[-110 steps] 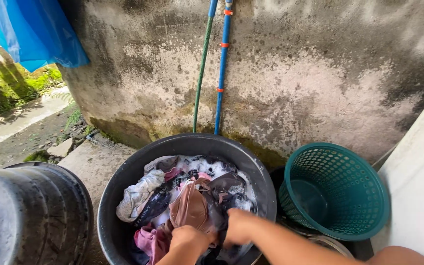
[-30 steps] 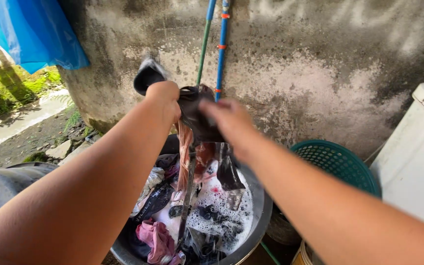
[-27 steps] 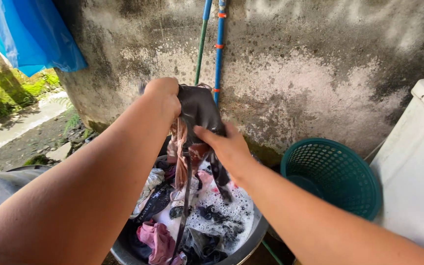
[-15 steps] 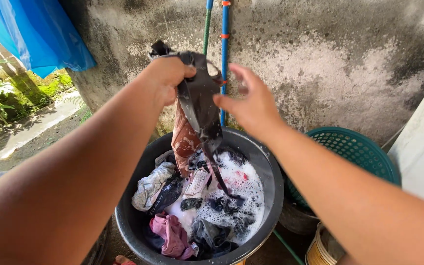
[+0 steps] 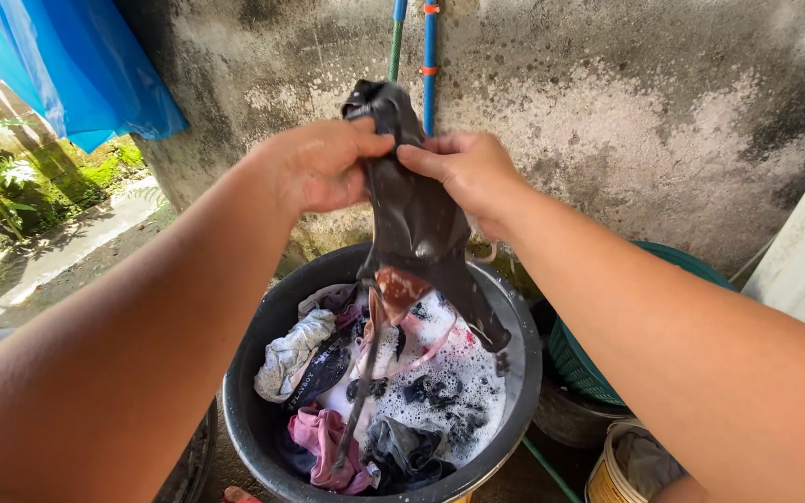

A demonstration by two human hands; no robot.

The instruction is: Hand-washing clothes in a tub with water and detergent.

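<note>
Head view, left to right: blue tarp (image 5: 76, 65) hangs at ten o'clock, and the left hand (image 5: 323, 168) is closed on the upper edge of a wet dark garment (image 5: 416, 219) held up at twelve o'clock. Right hand (image 5: 468, 172) pinches the same garment just beside it. It hangs over a black tub (image 5: 244, 410) of soapy laundry, with a green basket (image 5: 575, 359) at four o'clock.

We face a stained, mossy concrete wall (image 5: 607, 121) with a blue pipe (image 5: 429, 56) and green hose (image 5: 396, 42) running up it. A blue tarp (image 5: 76, 65) hangs far left, above sunlit greenery (image 5: 11, 186).
</note>
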